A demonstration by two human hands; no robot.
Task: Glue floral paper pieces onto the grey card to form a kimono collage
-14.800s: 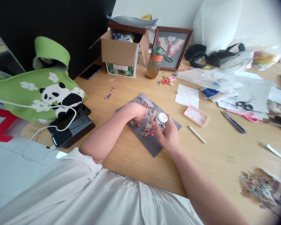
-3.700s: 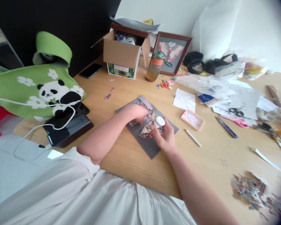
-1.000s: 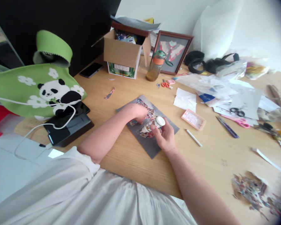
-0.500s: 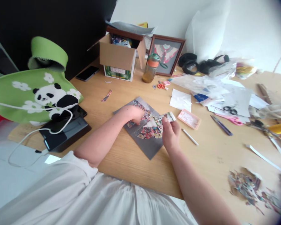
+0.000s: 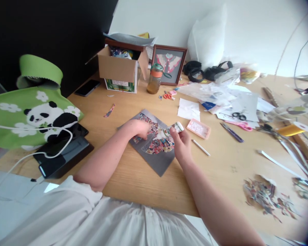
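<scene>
Curved floral pieces (image 5: 159,146) on gray sheet (image 5: 160,166)

The loose, gathered garment (image 5: 133,222) is pale greyish white.

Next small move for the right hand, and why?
I'd probably lift the tube in the right hand clear of the gray sheet: it is tilted over the patterned pieces and seems to hide part of them. The left hand appears to rest on the pieces, which should help steady them.
</scene>
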